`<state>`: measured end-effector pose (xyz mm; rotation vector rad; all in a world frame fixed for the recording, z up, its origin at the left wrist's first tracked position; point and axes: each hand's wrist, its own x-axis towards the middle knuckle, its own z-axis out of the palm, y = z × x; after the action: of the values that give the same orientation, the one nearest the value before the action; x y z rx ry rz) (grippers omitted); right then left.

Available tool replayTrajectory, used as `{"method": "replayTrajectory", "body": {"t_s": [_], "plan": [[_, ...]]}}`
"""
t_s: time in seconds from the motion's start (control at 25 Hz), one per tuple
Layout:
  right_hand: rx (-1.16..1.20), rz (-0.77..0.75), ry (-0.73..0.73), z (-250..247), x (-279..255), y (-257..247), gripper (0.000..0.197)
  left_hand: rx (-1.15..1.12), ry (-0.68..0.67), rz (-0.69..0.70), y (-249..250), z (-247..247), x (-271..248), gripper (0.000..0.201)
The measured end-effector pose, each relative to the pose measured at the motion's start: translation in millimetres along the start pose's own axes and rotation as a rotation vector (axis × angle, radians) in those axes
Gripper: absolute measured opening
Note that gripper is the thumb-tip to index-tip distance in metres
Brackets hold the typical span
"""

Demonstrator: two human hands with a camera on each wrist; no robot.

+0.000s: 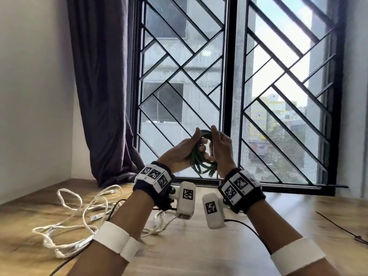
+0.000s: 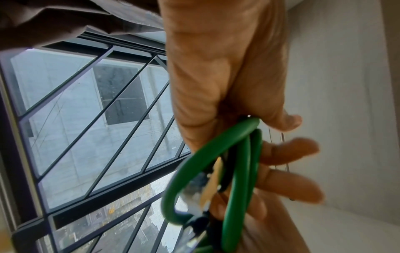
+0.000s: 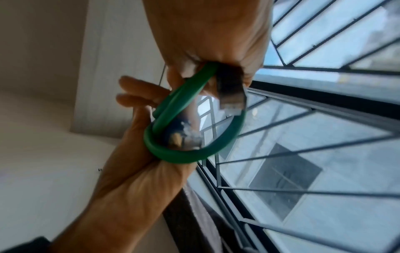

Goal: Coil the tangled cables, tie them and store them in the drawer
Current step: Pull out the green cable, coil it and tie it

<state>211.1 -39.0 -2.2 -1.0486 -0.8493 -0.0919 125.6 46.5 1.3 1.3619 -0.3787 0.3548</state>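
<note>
A green cable (image 1: 201, 161) wound into a small coil is held up in front of the window, well above the table. My left hand (image 1: 194, 143) grips the coil's left side, thumb on top. My right hand (image 1: 217, 144) grips the right side. In the left wrist view the green cable (image 2: 238, 171) loops out from under my left hand (image 2: 227, 85). In the right wrist view my right hand (image 3: 216, 42) pinches the green cable (image 3: 179, 157) next to a clear plug (image 3: 232, 97). A tangle of white cables (image 1: 79, 216) lies on the wooden table (image 1: 199, 251) at the left. No drawer is in view.
A barred window (image 1: 229, 86) fills the wall ahead, with a dark curtain (image 1: 105, 96) hanging at its left down to the table. A thin black cable (image 1: 342, 229) lies on the table at the far right. A white wall closes the left side.
</note>
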Motion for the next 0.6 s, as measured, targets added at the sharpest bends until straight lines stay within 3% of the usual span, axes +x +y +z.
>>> {"method": "replayTrajectory", "body": {"t_s": [0.16, 0.36, 0.48, 0.6], "plan": [[-0.116, -0.049, -0.089, -6.7, 5.1, -2.2, 0.04, -0.089, 0.041, -0.083, 2.1, 4.6, -0.3, 0.059], [-0.179, -0.051, -0.216, -6.6, 6.2, -4.5, 0.034, -0.067, 0.236, -0.095, 4.9, 11.3, 3.4, 0.064], [-0.262, -0.085, -0.34, -21.1, 16.9, -8.2, 0.029, -0.014, 0.149, -0.197, 8.0, 3.3, 0.5, 0.063], [-0.41, -0.248, -0.274, -31.2, 24.2, -9.5, 0.023, 0.017, 0.028, -0.29, 13.9, 4.0, -0.9, 0.058]]}}
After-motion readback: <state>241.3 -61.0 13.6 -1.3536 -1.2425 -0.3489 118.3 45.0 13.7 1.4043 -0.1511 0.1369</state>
